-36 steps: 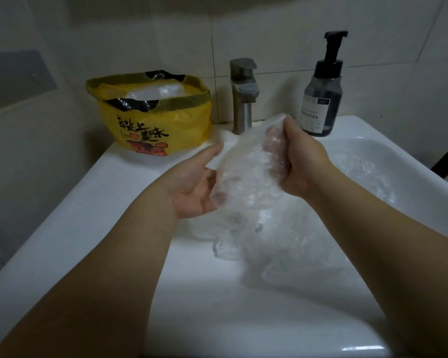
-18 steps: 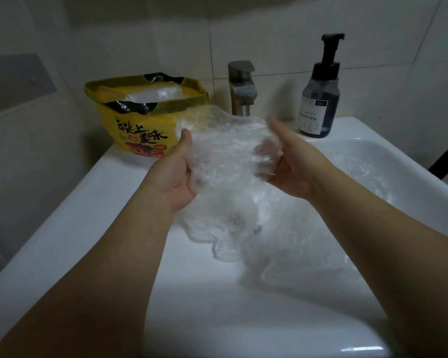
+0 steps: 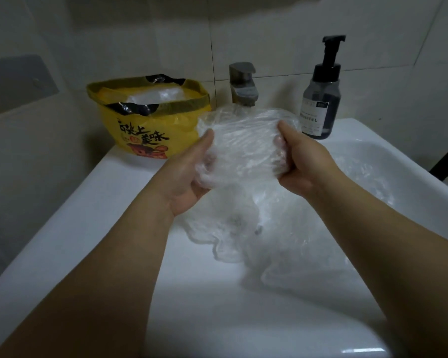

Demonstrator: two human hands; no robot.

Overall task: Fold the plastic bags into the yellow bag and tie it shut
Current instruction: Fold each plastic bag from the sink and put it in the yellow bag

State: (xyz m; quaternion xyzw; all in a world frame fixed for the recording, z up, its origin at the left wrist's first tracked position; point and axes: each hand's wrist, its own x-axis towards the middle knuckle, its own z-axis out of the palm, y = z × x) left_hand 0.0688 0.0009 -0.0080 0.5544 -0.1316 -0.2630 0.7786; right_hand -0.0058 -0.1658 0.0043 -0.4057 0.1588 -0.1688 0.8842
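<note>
Above the sink (image 3: 101,215): clear bag (image 3: 243,146) held up between both grips, in front of the tap (image 3: 243,83).
Left grip (image 3: 189,174): clamped on the bag's left edge, thumb on top.
Right grip (image 3: 305,164): clamped on its right edge, fingers behind the plastic.
Yellow bag (image 3: 145,135): upright on the sink's back-left ledge, mouth open, clear plastic inside.
Basin: crumpled bags (image 3: 282,241) lie below the grips.
Soap bottle (image 3: 321,99): right of the tap.
</note>
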